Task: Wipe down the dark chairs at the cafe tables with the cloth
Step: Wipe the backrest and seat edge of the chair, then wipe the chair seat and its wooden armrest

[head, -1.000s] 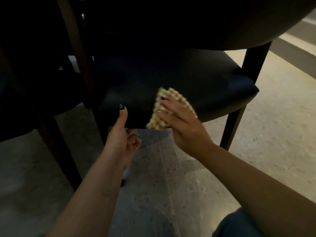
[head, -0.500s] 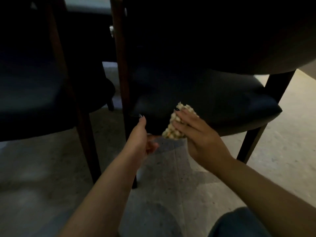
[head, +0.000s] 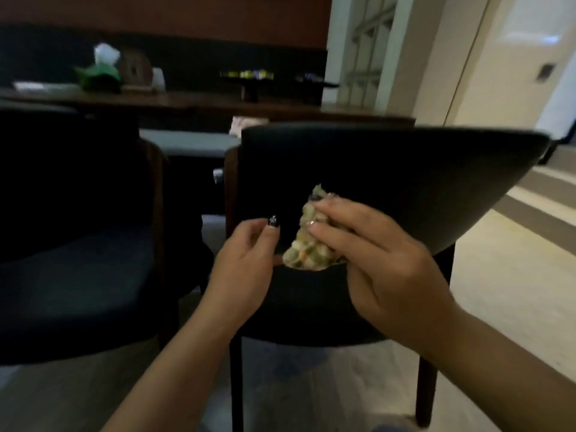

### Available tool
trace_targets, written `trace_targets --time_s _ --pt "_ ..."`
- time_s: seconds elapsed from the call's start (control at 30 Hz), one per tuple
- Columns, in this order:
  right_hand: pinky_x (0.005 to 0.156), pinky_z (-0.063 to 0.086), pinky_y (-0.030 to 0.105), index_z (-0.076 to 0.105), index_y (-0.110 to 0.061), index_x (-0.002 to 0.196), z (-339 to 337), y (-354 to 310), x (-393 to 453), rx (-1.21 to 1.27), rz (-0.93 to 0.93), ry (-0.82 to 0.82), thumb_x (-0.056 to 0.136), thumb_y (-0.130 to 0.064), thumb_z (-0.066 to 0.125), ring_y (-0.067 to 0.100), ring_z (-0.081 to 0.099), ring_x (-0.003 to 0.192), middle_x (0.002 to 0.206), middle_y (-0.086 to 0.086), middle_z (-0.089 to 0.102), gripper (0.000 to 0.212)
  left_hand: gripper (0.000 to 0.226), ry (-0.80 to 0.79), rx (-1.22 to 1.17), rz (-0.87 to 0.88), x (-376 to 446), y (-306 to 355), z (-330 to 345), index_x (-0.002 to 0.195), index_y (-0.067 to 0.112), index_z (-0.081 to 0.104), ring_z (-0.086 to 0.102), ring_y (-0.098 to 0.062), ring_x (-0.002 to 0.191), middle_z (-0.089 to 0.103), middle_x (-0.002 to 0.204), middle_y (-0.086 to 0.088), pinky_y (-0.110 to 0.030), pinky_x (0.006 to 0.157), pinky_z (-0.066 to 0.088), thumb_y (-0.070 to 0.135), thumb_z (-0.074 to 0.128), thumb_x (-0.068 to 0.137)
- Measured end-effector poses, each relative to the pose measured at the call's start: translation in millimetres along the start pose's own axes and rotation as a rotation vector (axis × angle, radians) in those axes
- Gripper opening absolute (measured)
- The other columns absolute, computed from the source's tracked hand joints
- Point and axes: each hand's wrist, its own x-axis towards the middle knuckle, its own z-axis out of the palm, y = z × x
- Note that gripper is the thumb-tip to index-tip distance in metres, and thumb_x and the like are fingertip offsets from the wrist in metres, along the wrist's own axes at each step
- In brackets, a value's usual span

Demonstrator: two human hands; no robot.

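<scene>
Long dark wood table (head: 199, 102) across the background, w/ dark wall panel (head: 187, 57) behind and reddish-brown wall above. On table, left end: green tissue holder (head: 98, 74) w/ white tissue sticking up, rounded wooden stand (head: 137, 71) just beside it, small white item right of that, flat pale sheet at far left. Mid-table: dark raised stand (head: 247, 81) w/ blurred yellow-green bits on top; another dark tray near it to the right, too blurred to tell. Pale cushioned seat (head: 190, 141) between, lower down. Right side: pale pillar (head: 358, 48), cream wall w/ small dark switch plate (head: 546, 71). Light speckled floor (head: 505, 291) w/ darker stripes at far right.
</scene>
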Motion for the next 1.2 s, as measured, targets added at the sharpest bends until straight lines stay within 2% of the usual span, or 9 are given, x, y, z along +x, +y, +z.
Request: trace_targets --time_s 0.2,0.33,0.4,0.5,0.6,0.7,0.83,1.03,1.2 --pt "0.105 0.043 0.037 0.062 0.003 0.119 -85 28 55 -0.21 -0.031 0.385 0.092 0.004 0.046 0.029 0.051 0.124 0.131 0.019 0.053 0.031 0.016 -0.034 0.045 0.529 17 103 11 0.11 0.023 0.061 0.071 -0.019 0.073 0.071 0.097 0.005 -0.025 0.058 0.055 0.016 0.056 0.096" --pt "0.104 0.043 0.031 0.064 -0.001 0.116 -110 74 77 -0.198 0.148 0.313 0.082 0.008 0.048 0.023 0.054 0.118 0.125 0.014 0.059 0.039 0.015 -0.11 0.162 0.671 50 147 32 0.102 0.025 0.062 0.066 -0.012 0.065 0.07 0.088 -0.001 -0.021 0.049 0.051 0.014 0.059 0.093" --pt "0.095 0.049 0.032 0.067 -0.009 0.112 -114 98 85 -0.117 0.344 0.117 0.082 0.007 0.049 0.019 0.058 0.106 0.114 0.008 0.064 0.038 0.014 -0.216 0.31 0.564 79 164 45 0.103 0.029 0.061 0.065 -0.004 0.069 0.068 0.093 0.004 -0.016 0.053 0.05 0.02 0.06 0.093" --pt "0.068 0.043 0.015 0.067 -0.03 0.093 -112 134 92 -0.066 0.664 -0.21 0.084 0.0 0.05 0.011 0.056 0.088 0.094 -0.006 0.063 0.036 0.019 -0.491 0.586 0.276 122 175 67 0.112 0.034 0.056 0.061 -0.004 0.087 0.062 0.102 0.012 -0.02 0.063 0.046 0.036 0.058 0.094" --pt "0.053 0.041 0.013 0.066 -0.033 0.086 -102 165 99 -0.06 0.841 -0.25 0.086 -0.007 0.051 0.007 0.057 0.075 0.087 -0.007 0.063 0.03 0.047 -0.581 0.67 0.159 150 168 91 0.137 0.027 0.043 0.057 -0.007 0.094 0.055 0.108 0.01 -0.025 0.07 0.045 0.045 0.053 0.095" --pt "0.061 0.047 0.023 0.068 -0.028 0.089 -81 188 112 -0.188 0.867 -0.401 0.087 -0.013 0.055 0.009 0.055 0.076 0.085 -0.005 0.06 0.02 0.064 -0.626 0.695 0.086 169 159 101 0.149 0.019 0.028 0.054 -0.018 0.114 0.052 0.133 -0.005 -0.039 0.096 0.045 0.048 0.049 0.096" --pt "0.059 0.037 0.018 0.064 -0.025 0.106 -53 208 126 -0.204 0.761 -0.67 0.09 -0.013 0.053 0.004 0.049 0.078 0.083 -0.012 0.05 0.023 0.06 -0.704 0.737 0.064 179 149 102 0.146 0.019 0.03 0.05 -0.004 0.095 0.053 0.127 0.0 -0.024 0.073 0.038 0.05 0.044 0.097" --pt "0.062 0.035 0.016 0.051 -0.04 0.095 -50 212 121 -0.044 0.774 -0.679 0.086 -0.011 0.054 -0.002 0.047 0.081 0.087 -0.017 0.052 0.03 0.071 -0.659 0.81 0.048 181 134 106 0.152 0.017 0.023 0.033 -0.018 0.137 0.029 0.156 -0.004 -0.03 0.105 0.029 0.056 0.042 0.096" --pt "0.072 0.043 0.022 0.05 -0.034 0.127 -49 200 122 -0.011 0.945 -0.694 0.087 -0.01 0.056 0.009 0.053 0.09 0.107 -0.008 0.055 0.047 0.073 -0.643 0.935 -0.075 175 129 110 0.154 0.018 0.015 -0.001 -0.021 0.15 0.005 0.164 -0.004 -0.045 0.122 0.01 0.057 0.036 0.097"
